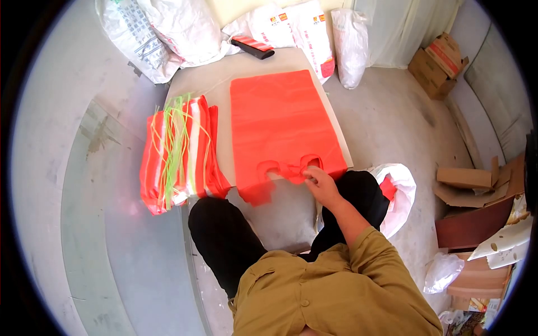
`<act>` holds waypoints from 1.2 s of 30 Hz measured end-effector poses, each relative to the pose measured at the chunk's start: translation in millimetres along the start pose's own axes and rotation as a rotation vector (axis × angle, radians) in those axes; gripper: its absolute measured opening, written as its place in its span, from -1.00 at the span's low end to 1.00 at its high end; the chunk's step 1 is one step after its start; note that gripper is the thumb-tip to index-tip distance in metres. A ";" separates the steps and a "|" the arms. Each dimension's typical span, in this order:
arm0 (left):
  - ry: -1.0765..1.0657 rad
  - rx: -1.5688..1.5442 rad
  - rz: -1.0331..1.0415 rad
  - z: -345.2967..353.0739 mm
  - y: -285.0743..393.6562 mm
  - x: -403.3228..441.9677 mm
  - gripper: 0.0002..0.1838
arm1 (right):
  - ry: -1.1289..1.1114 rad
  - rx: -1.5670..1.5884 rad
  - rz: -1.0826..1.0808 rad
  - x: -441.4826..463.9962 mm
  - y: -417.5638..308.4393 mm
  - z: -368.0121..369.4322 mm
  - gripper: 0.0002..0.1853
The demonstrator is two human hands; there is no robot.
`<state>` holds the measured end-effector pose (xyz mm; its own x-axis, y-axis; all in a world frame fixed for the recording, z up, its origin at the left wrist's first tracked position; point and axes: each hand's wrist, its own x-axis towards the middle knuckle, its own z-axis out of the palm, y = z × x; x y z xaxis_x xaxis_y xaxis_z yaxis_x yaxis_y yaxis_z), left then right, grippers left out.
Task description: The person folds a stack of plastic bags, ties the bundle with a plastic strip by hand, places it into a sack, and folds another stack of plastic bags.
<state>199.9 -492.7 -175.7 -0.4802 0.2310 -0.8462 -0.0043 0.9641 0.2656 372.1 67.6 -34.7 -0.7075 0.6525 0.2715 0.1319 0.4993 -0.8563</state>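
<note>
A flat red bag (280,117), apparently of non-woven cloth and perhaps on top of a stack, lies on the beige table in front of my knees. Its near end has cut-out handle holes, and the edge there is lifted and blurred at the left corner. My right hand (321,185) is closed, with thumb and fingers pinching the red cloth beside the right handle hole. To the left sits a pile of folded red-and-white striped bags (196,140) with green strings (176,148) across it. My left hand is out of view.
White sacks (308,33) stand behind the table (221,84). A red-and-black object (253,47) lies at its far edge. Beside my right knee is a white sack (402,193) with red cloth inside. Cardboard boxes (437,67) and scraps line the right wall.
</note>
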 end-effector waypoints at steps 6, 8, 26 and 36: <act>0.008 0.004 0.013 -0.7 -1.2 -4.4 -0.60 | -0.004 -0.020 -0.006 -2.7 9.8 2.0 -0.70; 0.016 0.005 0.017 -2.5 1.2 -5.0 -0.60 | -0.003 -0.020 -0.016 -1.1 18.2 4.3 -0.70; 0.085 0.071 -0.016 -21.9 35.5 14.8 -0.60 | -0.075 -0.170 -0.209 34.2 -37.4 -11.5 -0.73; 0.776 -0.454 0.486 -84.3 144.1 -99.9 -0.85 | -0.408 -0.363 -0.233 84.5 -54.4 -28.4 -0.67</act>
<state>173.3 -388.0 -13.9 -0.9538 0.2794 -0.1107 0.0875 0.6107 0.7870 324.8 111.8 47.2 -0.9466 0.2660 0.1820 0.1189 0.8130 -0.5700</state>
